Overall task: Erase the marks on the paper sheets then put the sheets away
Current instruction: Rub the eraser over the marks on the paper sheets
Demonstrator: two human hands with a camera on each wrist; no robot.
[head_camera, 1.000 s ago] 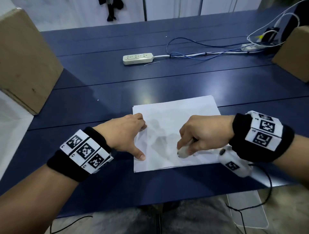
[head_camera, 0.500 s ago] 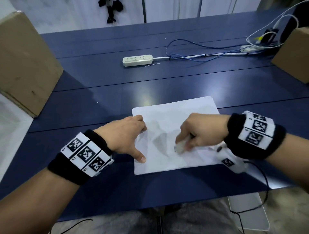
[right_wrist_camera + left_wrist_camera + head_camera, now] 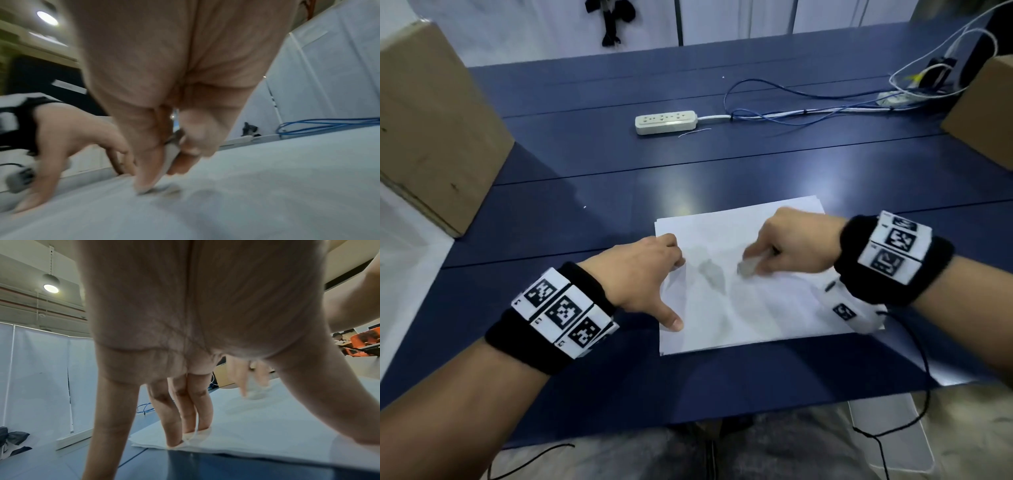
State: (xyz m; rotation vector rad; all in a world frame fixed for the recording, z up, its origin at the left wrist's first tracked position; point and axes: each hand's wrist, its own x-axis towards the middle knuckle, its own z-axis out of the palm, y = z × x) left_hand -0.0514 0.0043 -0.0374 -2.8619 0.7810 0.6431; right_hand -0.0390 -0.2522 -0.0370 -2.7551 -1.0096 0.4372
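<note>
A thin stack of white paper sheets (image 3: 756,308) lies on the blue table near its front edge. My left hand (image 3: 650,274) presses the stack's left edge, fingers spread straight with tips on the paper (image 3: 267,434), thumb stretched toward me. My right hand (image 3: 787,246) pinches a small white eraser (image 3: 747,266) and holds its tip down on the sheet, right of a faint grey smudge (image 3: 710,274). In the right wrist view the eraser (image 3: 171,155) sits between thumb and fingers, blurred, over the paper (image 3: 267,186).
A white power strip (image 3: 665,121) and blue and white cables (image 3: 791,106) lie further back on the table (image 3: 585,171). Cardboard boxes stand at far left (image 3: 431,126) and far right (image 3: 983,113). A black cord (image 3: 921,377) hangs from my right wrist.
My right hand has slid the eraser away from me and slightly right across the sheet. The left hand has stayed pressed on the paper's left edge.
</note>
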